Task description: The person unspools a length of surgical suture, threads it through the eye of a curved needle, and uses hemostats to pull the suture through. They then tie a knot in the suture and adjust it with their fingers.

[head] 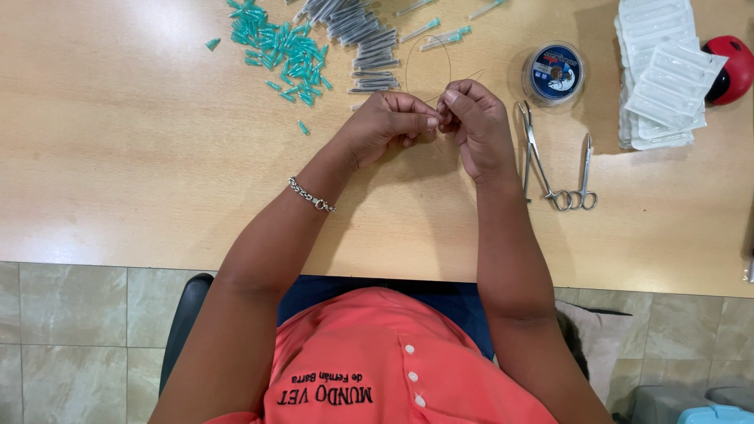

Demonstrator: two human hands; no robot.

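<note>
Pinching a thin, nearly clear thread [428, 59] between them, the left hand [389, 122] and the right hand [475, 122] meet fingertip to fingertip above the middle of the pale wooden surface [141, 173]; each grip is pressed together on the strand, thumb against forefinger. The thread is hair-fine and stiff enough to stand in one open loop, rising from the fingers toward 12 o'clock, with a short free end poking out toward 1 o'clock. A silver chain bracelet [311, 196] circles the left wrist. At 3 o'clock of the hands lie two steel scissor-handled clamps [559, 169], their finger rings touching. At 1 o'clock sits one round clear spool case [554, 73] with a dark blue label. Farther toward 2 o'clock stands one stack of clear blister packs [658, 74], with one red and black rounded object [732, 67] just beside it. At 11 o'clock lies a heap of grey tubes [363, 35], too many to count, and beyond it a scatter of small teal caps [283, 47], also uncountable.
</note>
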